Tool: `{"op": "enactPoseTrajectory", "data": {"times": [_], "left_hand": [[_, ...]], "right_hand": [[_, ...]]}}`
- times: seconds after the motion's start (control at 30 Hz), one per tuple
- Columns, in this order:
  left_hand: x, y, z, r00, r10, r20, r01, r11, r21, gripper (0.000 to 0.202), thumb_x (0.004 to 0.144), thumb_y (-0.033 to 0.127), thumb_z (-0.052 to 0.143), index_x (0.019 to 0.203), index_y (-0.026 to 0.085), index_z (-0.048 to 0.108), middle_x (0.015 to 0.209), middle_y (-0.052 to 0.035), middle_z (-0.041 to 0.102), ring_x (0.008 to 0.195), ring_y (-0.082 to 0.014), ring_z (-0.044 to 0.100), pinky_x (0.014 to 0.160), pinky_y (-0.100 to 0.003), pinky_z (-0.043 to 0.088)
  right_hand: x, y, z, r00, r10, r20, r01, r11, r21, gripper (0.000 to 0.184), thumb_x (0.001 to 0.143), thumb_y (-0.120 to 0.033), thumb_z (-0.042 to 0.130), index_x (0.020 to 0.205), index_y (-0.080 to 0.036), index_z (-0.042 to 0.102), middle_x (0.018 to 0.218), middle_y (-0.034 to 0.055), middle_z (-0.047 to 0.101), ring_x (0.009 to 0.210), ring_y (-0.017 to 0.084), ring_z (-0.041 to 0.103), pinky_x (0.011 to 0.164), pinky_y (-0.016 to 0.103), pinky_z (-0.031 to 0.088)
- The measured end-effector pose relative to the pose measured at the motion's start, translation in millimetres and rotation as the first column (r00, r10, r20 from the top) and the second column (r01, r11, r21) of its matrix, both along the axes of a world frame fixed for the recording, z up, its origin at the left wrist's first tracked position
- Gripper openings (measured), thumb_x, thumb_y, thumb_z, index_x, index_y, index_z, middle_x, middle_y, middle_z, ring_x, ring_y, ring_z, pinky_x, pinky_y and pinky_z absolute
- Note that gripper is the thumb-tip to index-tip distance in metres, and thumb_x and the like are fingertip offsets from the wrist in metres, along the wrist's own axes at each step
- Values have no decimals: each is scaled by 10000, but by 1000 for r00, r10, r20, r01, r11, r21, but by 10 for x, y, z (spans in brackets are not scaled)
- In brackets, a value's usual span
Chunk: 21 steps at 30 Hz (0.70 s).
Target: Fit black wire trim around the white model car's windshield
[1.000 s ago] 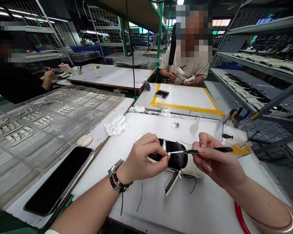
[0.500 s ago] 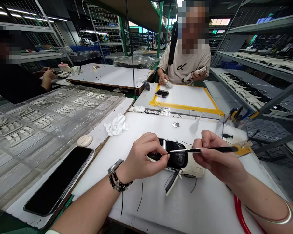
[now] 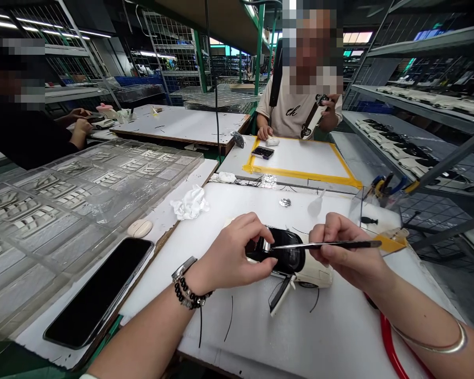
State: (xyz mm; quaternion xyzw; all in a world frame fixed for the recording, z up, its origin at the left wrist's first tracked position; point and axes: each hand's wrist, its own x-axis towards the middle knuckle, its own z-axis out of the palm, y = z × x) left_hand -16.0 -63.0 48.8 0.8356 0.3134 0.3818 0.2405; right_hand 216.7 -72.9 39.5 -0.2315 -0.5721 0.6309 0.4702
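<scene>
car: I see a small white model car (image 3: 300, 266) w/ dark glass roof, on the white table (image 3: 339, 337) dead centre, nose toward 3 o'clock. One door (image 3: 278, 296) hangs open at its 6 o'clock side.
left hand: my left hand (image 3: 231, 258) is curled closed, thumb + fingers pinching the car's rear end at its 9 o'clock; the pinched part is mostly under my fingers.
right hand: my right hand (image 3: 342, 252) is closed in a pen-style pinch on thin tweezers (image 3: 319, 245), lying near level, tips pointing to 9 o'clock and meeting the roof edge by the left fingertips.
handling: I judge the car light, rigid shell, glossy so prob slippery; glass + open door look fragile. Best grip = body sides or rear, not the door or roof. Tweezers stiff, sharp, could scratch the finish.
hidden: contact pt betw tweezer tips and car is too small to read; can't tell if they hold anything. Car's rear + far side covered by my hand. Yellow bit (image 3: 391, 243) behind the tweezer end — can't tell what it is.
around: phone (image 3: 98, 292) at 8 o'clock, white rag (image 3: 189, 202) at 11, clear trays (image 3: 63, 195) at 9–10. Black wire strands (image 3: 229, 310) on table near 6.
others: person across at 12 o'clock holds another car (image 3: 314, 116) up; a second person at 10, hands on own bench.
</scene>
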Motion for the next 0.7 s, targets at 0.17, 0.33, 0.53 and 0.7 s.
{"op": "enactPoseTrajectory", "data": {"times": [0.17, 0.33, 0.53, 0.7], "left_hand": [[-54, 33, 47, 986, -13, -167, -4, 995, -101, 230, 662, 146, 670, 828, 188, 516, 815, 4, 458, 743, -144, 464, 650, -275, 407], [-61, 37, 52, 965, -22, -262, -8, 993, -114, 216, 661, 116, 656, 814, 191, 522, 825, 4, 465, 771, -152, 461, 661, -270, 409], [-58, 44, 58, 947, -28, -319, -8, 994, -112, 187, 667, 112, 658, 780, 187, 529, 806, 5, 479, 746, -150, 462, 627, -257, 409], [-48, 51, 27, 948, -30, -318, -2, 995, -102, 167, 736, 244, 685, 760, 184, 531, 808, 1, 505, 758, -151, 483, 605, -248, 399]], "right_hand": [[4, 11, 20, 998, -61, -2, 61, 997, -43, 189, 788, -190, 667, 753, -211, 483, 672, -4, 580, 582, 111, 507, 495, 220, 371], [13, 16, 14, 998, -53, -32, 52, 997, -51, 182, 789, -171, 662, 757, -208, 487, 673, -6, 576, 586, 101, 509, 495, 207, 366], [3, 15, 34, 999, -35, -29, 33, 998, -53, 188, 788, -175, 665, 750, -206, 484, 670, -4, 588, 578, 100, 512, 487, 205, 365], [-8, 13, 53, 999, -53, -5, 53, 997, -62, 227, 761, -205, 697, 718, -202, 475, 643, -2, 584, 558, 108, 516, 467, 212, 362]]}}
